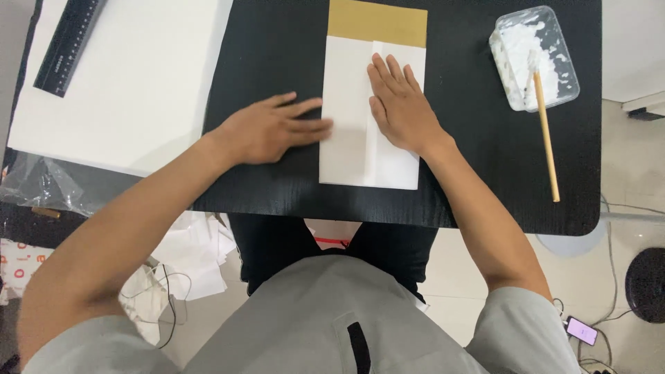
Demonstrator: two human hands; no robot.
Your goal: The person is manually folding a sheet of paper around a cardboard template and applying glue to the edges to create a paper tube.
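Folded white paper (360,131) with a tan upper band, laid at the black bench (277,48) centre; pinned flat by right hand (402,107), fingers together, and steadied at its left edge by left hand (273,131), fingers slightly spread.

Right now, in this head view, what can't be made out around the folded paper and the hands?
- Folded white paper: the part under the right hand is hidden.
- Left hand: whether its fingertips touch the paper's edge is unclear.
- Black ruler: top cut off by the frame edge; markings too small.
- White paste in the clear tray: kind indeterminable.
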